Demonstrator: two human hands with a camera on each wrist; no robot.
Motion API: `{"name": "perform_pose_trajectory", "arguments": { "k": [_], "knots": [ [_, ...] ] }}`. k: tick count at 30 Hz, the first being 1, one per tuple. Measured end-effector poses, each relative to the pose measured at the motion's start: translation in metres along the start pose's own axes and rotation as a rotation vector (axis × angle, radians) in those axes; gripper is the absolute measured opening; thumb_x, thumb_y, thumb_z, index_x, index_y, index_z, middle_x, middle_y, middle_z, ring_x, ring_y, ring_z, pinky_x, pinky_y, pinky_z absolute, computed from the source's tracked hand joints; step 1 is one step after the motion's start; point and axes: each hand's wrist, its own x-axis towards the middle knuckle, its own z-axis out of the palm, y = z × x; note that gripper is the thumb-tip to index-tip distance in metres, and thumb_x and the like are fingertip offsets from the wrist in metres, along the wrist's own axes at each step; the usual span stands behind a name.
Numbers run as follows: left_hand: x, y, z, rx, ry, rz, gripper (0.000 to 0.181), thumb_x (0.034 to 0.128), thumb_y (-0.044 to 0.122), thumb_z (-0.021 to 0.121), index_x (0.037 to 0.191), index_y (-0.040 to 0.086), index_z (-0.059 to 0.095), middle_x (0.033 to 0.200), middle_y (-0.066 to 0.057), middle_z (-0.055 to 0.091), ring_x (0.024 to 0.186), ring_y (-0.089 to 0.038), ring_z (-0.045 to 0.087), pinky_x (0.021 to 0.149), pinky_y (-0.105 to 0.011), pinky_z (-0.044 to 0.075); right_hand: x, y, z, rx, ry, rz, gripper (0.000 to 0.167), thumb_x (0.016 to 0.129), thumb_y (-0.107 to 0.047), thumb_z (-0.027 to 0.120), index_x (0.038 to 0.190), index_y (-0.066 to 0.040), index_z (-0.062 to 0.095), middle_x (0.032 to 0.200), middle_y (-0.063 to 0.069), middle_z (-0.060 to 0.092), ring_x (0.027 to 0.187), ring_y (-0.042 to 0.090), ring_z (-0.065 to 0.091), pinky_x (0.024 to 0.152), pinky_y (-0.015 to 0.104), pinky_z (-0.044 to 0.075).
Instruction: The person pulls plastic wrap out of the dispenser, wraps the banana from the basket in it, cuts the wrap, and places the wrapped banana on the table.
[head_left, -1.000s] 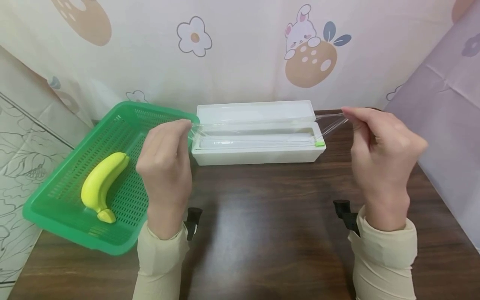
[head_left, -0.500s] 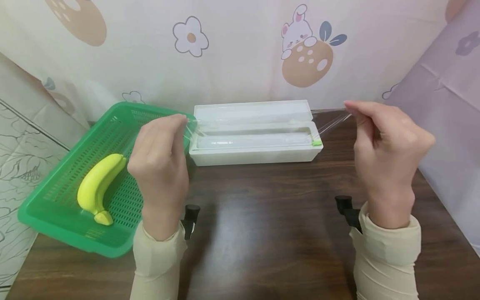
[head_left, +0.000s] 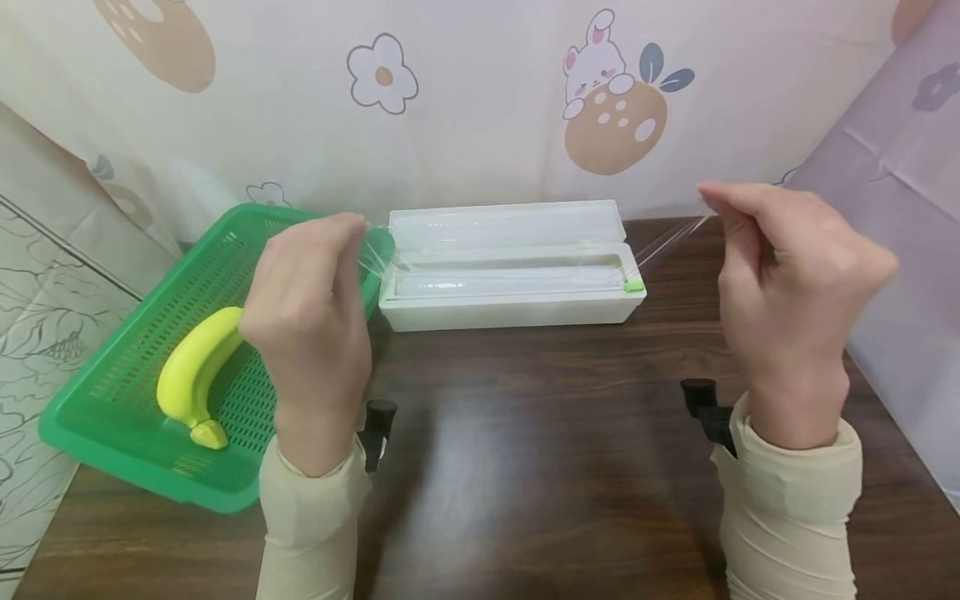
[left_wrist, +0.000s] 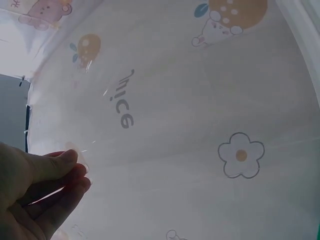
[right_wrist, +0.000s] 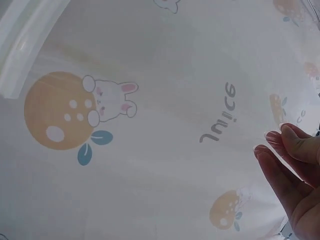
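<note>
In the head view my left hand pinches one corner of a sheet of clear cling film between thumb and fingers. The other corner is pinched by my right hand. The film spans the gap between both hands and runs down to a roll in a white cling film dispenser, whose lid stands raised at the back. Both wrist views show fingertips together at the film, my left hand and my right hand. The film's own edge is hard to make out.
A green basket stands at the left with yellow bananas in it, partly behind my left hand. A bright green piece sits at the dispenser's right end. A printed curtain hangs behind the dark wooden table.
Both hands have risen and spread farther apart, drawing the film up from the dispenser. The dispenser, basket and bananas stay in place; the view shifted slightly.
</note>
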Motion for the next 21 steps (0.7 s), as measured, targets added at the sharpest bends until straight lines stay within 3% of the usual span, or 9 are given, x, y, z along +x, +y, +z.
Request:
{"name": "perform_pose_trajectory", "arguments": {
  "k": [15, 21],
  "knots": [
    [0.008, 0.001, -0.002, -0.014, 0.038, 0.001, 0.021, 0.1042, 0.010, 0.066, 0.091, 0.001, 0.080, 0.086, -0.014, 0.078, 0.081, -0.036, 0.072, 0.080, -0.046, 0.061, 0.013, -0.004, -0.003, -0.041, 0.015, -0.019, 0.023, 0.103, -0.021, 0.068, 0.092, -0.012, 0.086, 0.087, 0.010, 0.081, 0.073, 0.047, 0.071, 0.067, 0.010, 0.020],
    [0.011, 0.001, -0.002, -0.012, 0.062, 0.006, 0.021, 0.1034, 0.011, 0.068, 0.089, 0.001, 0.080, 0.085, -0.014, 0.078, 0.079, -0.036, 0.071, 0.078, -0.047, 0.061, 0.017, -0.001, -0.004, -0.033, 0.034, -0.021, 0.023, 0.103, -0.025, 0.069, 0.092, -0.015, 0.087, 0.089, 0.006, 0.081, 0.076, 0.045, 0.073, 0.070, 0.006, 0.023]
  ]
}}
